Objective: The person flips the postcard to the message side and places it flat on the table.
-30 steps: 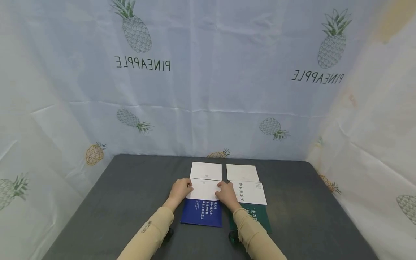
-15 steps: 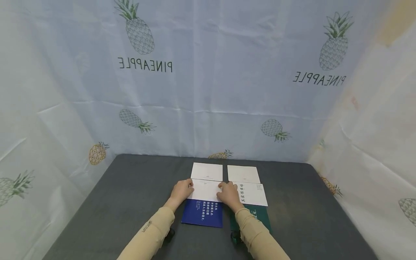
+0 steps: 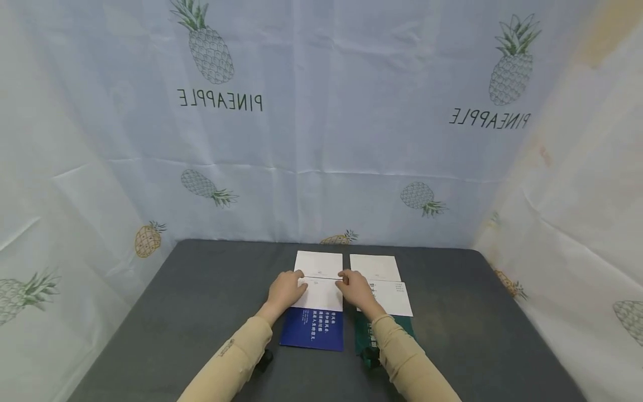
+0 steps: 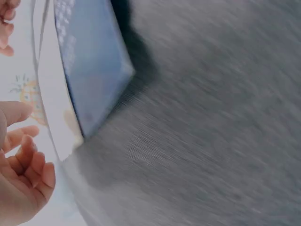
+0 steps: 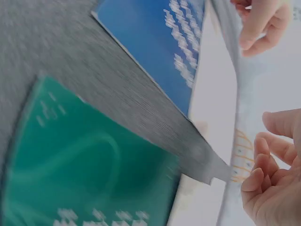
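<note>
In the head view, my left hand (image 3: 286, 287) is at the left edge of a plain white card (image 3: 321, 298) and my right hand (image 3: 356, 287) at its right edge. Directly in front of that card lies a blue card (image 3: 307, 330) with white writing. The wrist views show both hands, left (image 4: 23, 181) and right (image 5: 277, 176), raised off the cards, fingers loosely bent around nothing. Under the right wrist lie a white card with black characters (image 3: 396, 300) and a green card (image 3: 363, 335), partly hidden by the forearm.
Two more white cards, a left one (image 3: 318, 263) and a right one (image 3: 374, 267), lie at the back of each column. They rest on a dark grey table (image 3: 216, 296). Behind it hangs a curtain (image 3: 311, 128) printed with pineapples.
Both hands have shifted slightly toward the back, from the sides of the middle white card to near its rear corners. The cards keep their places.
</note>
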`<state>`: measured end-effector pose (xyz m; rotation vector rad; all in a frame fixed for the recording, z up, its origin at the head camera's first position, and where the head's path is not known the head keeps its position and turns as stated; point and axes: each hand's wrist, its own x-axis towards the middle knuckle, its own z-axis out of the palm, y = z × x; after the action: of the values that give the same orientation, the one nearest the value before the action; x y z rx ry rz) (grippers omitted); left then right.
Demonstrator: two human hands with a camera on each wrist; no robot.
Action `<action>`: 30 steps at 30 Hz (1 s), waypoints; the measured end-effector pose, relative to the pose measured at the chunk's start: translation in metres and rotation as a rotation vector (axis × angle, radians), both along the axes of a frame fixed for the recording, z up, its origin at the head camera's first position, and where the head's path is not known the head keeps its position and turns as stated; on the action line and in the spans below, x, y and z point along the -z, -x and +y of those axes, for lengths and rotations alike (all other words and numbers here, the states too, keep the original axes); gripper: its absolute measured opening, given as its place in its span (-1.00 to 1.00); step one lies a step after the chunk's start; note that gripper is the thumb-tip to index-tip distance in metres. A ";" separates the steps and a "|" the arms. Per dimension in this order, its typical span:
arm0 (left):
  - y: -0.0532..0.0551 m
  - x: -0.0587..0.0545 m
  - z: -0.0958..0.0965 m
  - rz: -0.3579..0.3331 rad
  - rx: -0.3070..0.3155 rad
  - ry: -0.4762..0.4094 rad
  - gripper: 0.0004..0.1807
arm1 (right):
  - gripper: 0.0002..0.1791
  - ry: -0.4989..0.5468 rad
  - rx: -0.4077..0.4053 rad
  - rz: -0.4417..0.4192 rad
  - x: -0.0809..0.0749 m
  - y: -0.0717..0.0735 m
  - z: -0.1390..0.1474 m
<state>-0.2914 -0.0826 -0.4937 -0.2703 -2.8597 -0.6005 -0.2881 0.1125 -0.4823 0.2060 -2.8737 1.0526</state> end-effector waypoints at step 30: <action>-0.011 -0.013 0.116 0.061 0.169 -0.043 -0.57 | -0.50 -0.048 0.193 -0.036 -0.017 -0.016 0.114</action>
<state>-0.2801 0.0332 -0.4802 -0.5179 -2.7804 -0.6721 -0.2717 0.2267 -0.4655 -0.0867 -2.8809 0.9624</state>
